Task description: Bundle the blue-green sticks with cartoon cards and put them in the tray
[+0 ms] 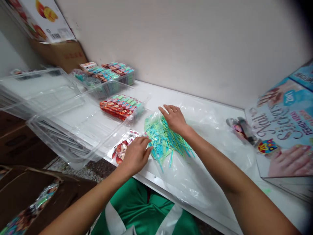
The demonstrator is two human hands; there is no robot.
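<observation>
A heap of thin blue and green plastic sticks (158, 138) lies on a large clear plastic bag (195, 176) on the white table. My right hand (174, 120) is over the upper edge of the heap, palm down, its fingers apart and holding nothing. Just left of the heap, my left hand (137, 154) hovers over or touches a printed packet with a red-haired cartoon figure (120, 151). Its thumb stands apart from the bent fingers, and I see nothing between them. The left hand covers part of the packet.
Clear plastic trays (80, 156) stand at the left. A stack of red printed packets (122, 107) sits behind them, and a filled clear bin (110, 76) is by the wall. A nail-sticker box (286, 130) is at the right, an open cardboard box (70, 192) at lower left.
</observation>
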